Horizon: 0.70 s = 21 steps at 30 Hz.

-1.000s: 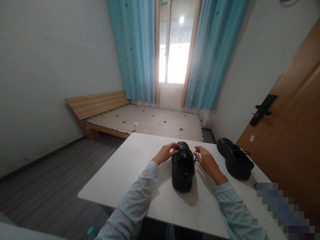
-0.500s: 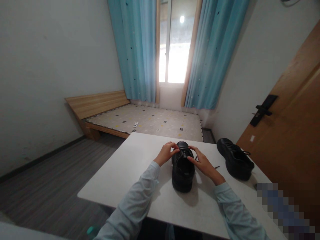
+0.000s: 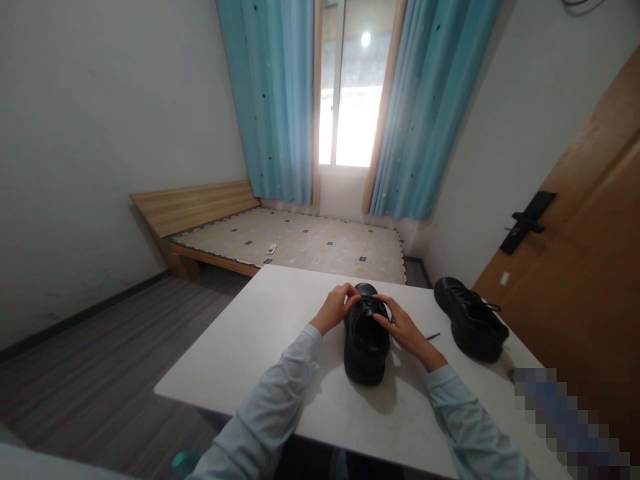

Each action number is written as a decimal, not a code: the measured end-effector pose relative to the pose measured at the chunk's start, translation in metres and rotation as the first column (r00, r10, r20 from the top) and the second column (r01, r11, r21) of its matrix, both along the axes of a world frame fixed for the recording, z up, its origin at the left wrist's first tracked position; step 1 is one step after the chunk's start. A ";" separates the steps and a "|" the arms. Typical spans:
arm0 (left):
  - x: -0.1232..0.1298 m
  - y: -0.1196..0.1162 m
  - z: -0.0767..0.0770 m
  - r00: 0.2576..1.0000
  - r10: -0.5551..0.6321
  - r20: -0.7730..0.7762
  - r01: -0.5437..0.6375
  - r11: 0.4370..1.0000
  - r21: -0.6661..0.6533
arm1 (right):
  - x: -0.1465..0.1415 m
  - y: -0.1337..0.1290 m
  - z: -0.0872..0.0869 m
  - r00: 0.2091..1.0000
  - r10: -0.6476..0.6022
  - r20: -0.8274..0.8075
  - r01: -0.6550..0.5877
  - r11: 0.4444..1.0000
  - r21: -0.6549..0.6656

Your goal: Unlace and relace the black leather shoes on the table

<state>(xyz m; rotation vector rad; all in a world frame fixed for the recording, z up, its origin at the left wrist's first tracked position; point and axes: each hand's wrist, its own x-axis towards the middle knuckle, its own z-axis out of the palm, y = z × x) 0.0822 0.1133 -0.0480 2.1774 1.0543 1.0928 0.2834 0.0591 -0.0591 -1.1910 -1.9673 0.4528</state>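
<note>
A black lace-up shoe (image 3: 367,357) stands upright on the white table (image 3: 240,347), its heel towards me and its toe pointing at the window. My left hand (image 3: 340,308) pinches at the left of its lacing, thumb and fingers closed on the shoe's upper. From the right, my right hand (image 3: 403,327) grips the same upper, with the index finger across the lacing and the thumb by the opening. Whether a lace lies between my fingertips is too small to make out. A dark lace end (image 3: 434,336) sticks out beyond my right wrist.
A second black shoe (image 3: 473,320) stands on the table's right side, near the wooden door (image 3: 575,220). Past the table's far edge is a bed (image 3: 300,240) with a small white remote (image 3: 271,249) on it. A green object (image 3: 185,461) shows low at the left.
The right index finger has shifted left across the lacing, closer to my left hand. Less lace shows beside the shoe's right side. The shoe has stayed in place.
</note>
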 end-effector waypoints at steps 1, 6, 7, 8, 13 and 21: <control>0.000 -0.001 0.001 1.000 0.000 0.004 0.000 1.000 0.003 | 0.000 0.000 0.000 1.000 -0.001 0.000 0.001 1.000 0.003; 0.000 -0.002 0.003 1.000 0.010 0.027 -0.010 1.000 0.019 | 0.001 0.001 -0.002 1.000 0.002 0.005 -0.002 1.000 0.016; 0.001 -0.002 0.003 1.000 0.012 0.028 -0.012 1.000 0.019 | 0.001 0.002 -0.002 1.000 0.005 0.010 -0.005 1.000 0.013; 0.001 -0.002 0.003 1.000 0.013 0.027 -0.013 1.000 0.017 | 0.001 0.002 -0.002 1.000 0.007 0.014 -0.007 1.000 0.008; 0.000 -0.001 0.002 0.999 -0.022 0.044 0.022 1.000 -0.009 | 0.000 0.002 -0.002 1.000 -0.012 0.013 0.012 1.000 -0.027; 0.001 0.001 0.002 0.920 -0.173 0.353 0.255 0.946 -0.202 | 0.002 0.002 -0.006 0.999 -0.035 0.009 0.035 0.999 -0.020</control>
